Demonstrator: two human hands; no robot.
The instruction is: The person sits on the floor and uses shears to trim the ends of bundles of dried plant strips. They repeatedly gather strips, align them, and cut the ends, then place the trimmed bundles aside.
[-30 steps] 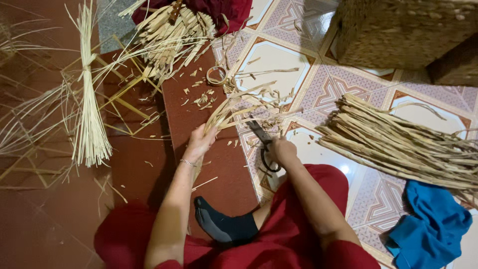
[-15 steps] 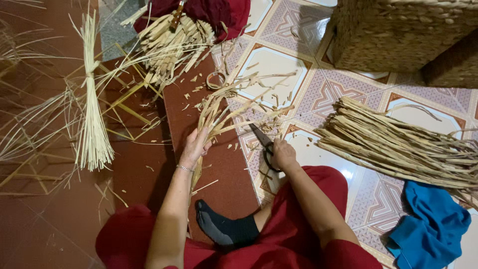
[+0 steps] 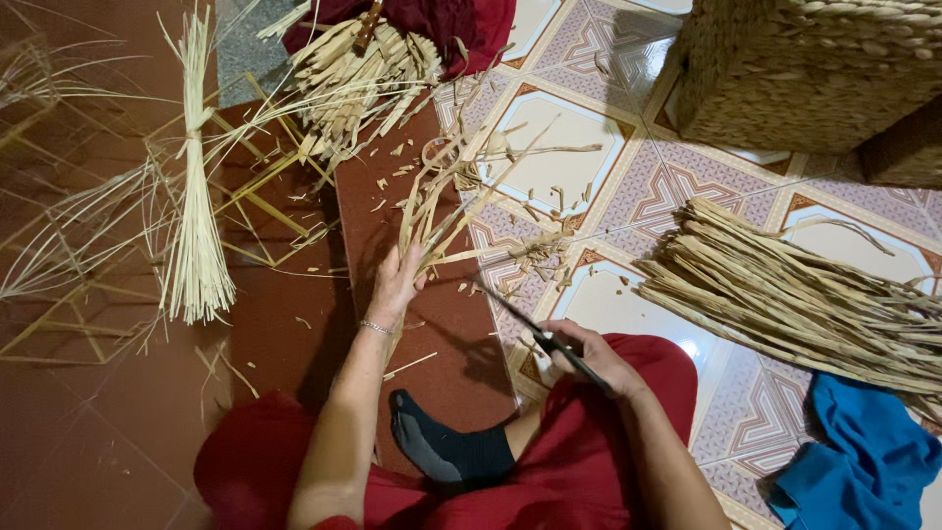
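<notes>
While the left hand grips a straw bunch upright for trimming, the right hand holds scissors.

My left hand has slid further up the floor, dragging the handful of dried straw strips with it; strips now fan out longer and steeper toward the tiles. My right hand pulled back toward my knee, and the scissors went from sitting at the strip ends to clear of them, blades pointing up-left.
</notes>
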